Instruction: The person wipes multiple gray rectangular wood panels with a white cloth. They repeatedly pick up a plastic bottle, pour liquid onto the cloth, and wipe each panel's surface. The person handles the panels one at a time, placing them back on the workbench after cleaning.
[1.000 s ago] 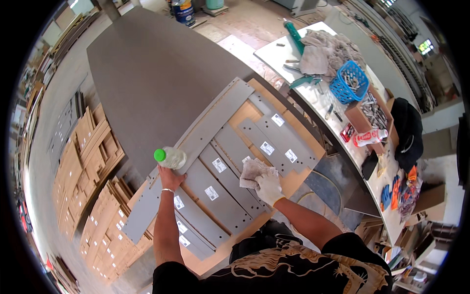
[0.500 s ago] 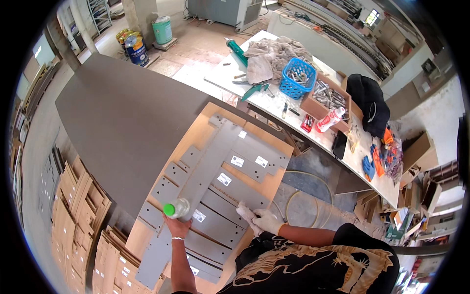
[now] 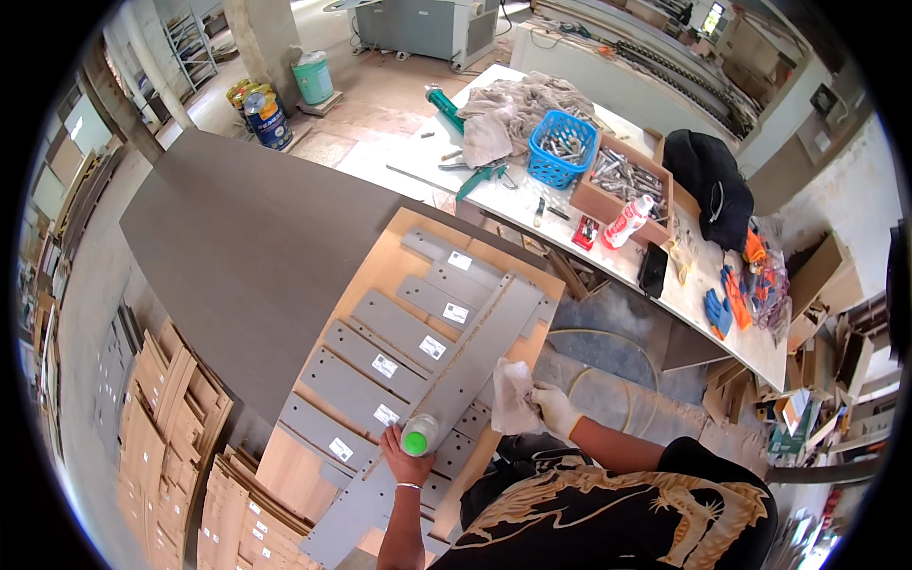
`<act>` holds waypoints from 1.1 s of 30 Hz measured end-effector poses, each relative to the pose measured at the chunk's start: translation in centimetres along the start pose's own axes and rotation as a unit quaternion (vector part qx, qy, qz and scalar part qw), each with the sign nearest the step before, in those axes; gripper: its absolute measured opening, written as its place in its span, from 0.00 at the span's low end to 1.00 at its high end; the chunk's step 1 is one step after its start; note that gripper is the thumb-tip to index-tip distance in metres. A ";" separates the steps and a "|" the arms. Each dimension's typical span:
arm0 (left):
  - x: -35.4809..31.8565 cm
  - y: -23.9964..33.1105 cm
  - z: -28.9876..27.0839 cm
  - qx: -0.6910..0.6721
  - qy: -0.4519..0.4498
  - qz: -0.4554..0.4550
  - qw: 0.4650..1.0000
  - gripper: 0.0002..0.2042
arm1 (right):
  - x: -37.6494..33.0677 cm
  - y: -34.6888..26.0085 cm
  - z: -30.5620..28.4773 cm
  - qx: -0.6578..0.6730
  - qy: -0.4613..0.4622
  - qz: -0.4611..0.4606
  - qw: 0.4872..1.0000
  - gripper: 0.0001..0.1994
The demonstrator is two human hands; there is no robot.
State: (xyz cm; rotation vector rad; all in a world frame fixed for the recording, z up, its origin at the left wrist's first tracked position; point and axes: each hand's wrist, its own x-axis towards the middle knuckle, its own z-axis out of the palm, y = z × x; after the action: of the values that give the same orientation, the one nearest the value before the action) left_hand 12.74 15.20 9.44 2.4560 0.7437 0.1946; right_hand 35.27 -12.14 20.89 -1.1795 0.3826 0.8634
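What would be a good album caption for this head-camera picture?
Left hand holds a green-capped bottle over a long grey panel; gloved right hand grips a white cloth.

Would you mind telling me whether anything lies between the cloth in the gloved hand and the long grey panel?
Nothing visible does: the cloth in the right hand hangs beside the long grey panel edge.
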 end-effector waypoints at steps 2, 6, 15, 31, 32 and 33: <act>-0.2 0.0 1.2 0.023 0.006 0.023 0.999 0.53 | 1.8 2.0 -4.9 0.021 -0.031 -0.008 0.999 0.19; -2.5 -0.4 2.0 0.023 0.006 0.044 0.999 0.54 | 0.3 1.7 -8.8 0.144 -0.034 0.010 0.989 0.21; -5.8 -4.3 2.7 -0.045 -0.035 -0.064 0.996 0.58 | -2.0 -1.2 -15.1 0.295 -0.100 -0.001 0.950 0.21; -2.9 32.3 5.2 -0.520 -0.138 -0.016 0.843 0.32 | -3.6 -10.5 -18.7 -0.001 -0.166 -0.143 0.976 0.31; -1.4 35.3 5.4 -0.598 -0.124 0.033 0.791 0.33 | -4.0 -10.3 -18.0 -0.170 -0.187 -0.199 0.947 0.30; -0.5 35.4 5.6 -0.627 -0.141 -0.017 0.766 0.32 | -5.5 -11.2 -15.5 -0.349 -0.198 -0.305 0.864 0.31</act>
State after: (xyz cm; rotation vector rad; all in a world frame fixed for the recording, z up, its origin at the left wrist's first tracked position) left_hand 30.47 -12.13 24.35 1.1291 0.3031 0.2034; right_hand 42.81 -29.82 26.10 -1.6051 -0.6831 0.6575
